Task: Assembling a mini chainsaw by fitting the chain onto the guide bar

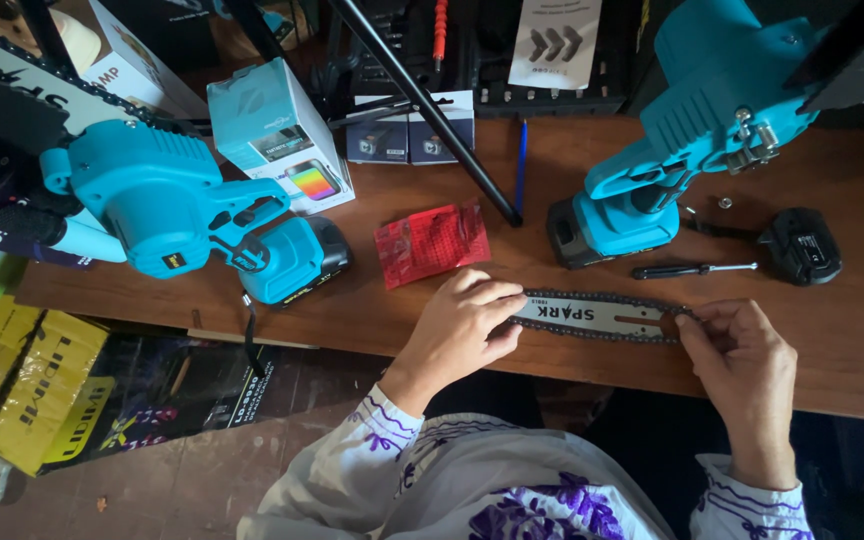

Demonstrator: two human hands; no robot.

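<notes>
On the wooden desk we see two teal mini chainsaws above. Near its front edge lies the chainsaw guide bar with chain. Our left hand pinches one end with its fingers; our right hand pinches the other.

On the brown table, a red plastic packet lies near the middle. At 9 o'clock from it rests a blue cordless saw. At 3 o'clock lie a black screwdriver and a black battery. A white-blue box stands at 10 o'clock.
</notes>
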